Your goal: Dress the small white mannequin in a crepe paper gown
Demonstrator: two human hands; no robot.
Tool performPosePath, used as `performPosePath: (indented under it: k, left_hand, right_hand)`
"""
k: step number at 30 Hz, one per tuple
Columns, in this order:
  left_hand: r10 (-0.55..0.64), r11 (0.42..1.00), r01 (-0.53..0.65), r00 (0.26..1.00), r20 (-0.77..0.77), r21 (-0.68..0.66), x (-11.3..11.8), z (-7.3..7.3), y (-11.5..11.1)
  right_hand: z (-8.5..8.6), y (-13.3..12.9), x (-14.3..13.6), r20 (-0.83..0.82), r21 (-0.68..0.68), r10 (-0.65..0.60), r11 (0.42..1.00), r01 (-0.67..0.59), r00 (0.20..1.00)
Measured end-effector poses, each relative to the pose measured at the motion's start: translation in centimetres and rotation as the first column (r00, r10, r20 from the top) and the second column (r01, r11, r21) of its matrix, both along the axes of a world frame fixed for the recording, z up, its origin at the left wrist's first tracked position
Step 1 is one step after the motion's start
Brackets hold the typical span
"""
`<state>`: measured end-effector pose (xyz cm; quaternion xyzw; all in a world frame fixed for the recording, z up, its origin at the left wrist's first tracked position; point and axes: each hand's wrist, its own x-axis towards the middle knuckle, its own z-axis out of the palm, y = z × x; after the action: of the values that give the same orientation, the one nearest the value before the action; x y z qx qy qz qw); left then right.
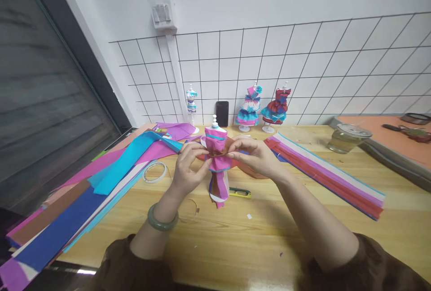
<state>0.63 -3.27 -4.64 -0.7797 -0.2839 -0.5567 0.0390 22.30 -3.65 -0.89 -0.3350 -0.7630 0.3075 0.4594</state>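
Observation:
A small white mannequin (pixel 214 122) stands upright at the middle of the table, dressed in pink crepe paper (pixel 220 164) with blue trim. Around its waist runs a brown strip (pixel 218 151). My left hand (pixel 190 163) pinches the strip at the left side of the waist, and my right hand (pixel 251 152) pinches it at the right side. Below the pink skirt hang pink, brown and pale strips (pixel 219 185) over the white base. Brown-orange paper (pixel 251 169) lies behind my right hand.
Crepe strips (pixel 124 163) cover the table's left side; more (pixel 332 174) lie right. A tape roll (pixel 155 172) and yellow cutter (pixel 240 192) flank the mannequin. Behind stand a phone (pixel 222 113) and dressed mannequins (pixel 248 109). A glass jar (pixel 348 138) and scissors (pixel 411 131) sit at right.

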Motion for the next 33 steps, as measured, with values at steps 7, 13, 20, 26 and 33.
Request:
performPosePath:
  k: [7, 13, 20, 26, 33]
  left_hand:
    - [-0.05, 0.999, 0.05, 0.998, 0.034, 0.002, 0.0, -0.3, 0.1]
    - [-0.062, 0.998, 0.062, 0.997, 0.049, -0.013, 0.2, -0.4, -0.1]
    - [-0.1, 0.989, 0.115, 0.984, 0.145, -0.096, 0.6, -0.4, -0.2]
    - [-0.151, 0.965, 0.186, 0.97, 0.191, -0.185, 0.5, -1.0, 0.2]
    - [-0.119, 0.986, 0.136, 0.98, 0.161, -0.098, 0.7, -0.8, -0.1]
  right_hand:
    - [-0.2, 0.1, -0.1, 0.001, -0.024, 0.033, 0.999, -0.033, 0.999]
    - [-0.1, -0.1, -0.1, 0.041, 0.232, -0.016, 0.973, 0.006, 0.999]
    - [0.4, -1.1, -0.7, 0.162, 0.418, -0.09, 0.908, 0.014, 0.983]
    - [0.2, -1.4, -1.3, 0.254, 0.488, -0.176, 0.872, 0.031, 0.951]
    - [0.3, -1.8, -1.8, 0.3, 0.538, -0.245, 0.842, 0.049, 0.922]
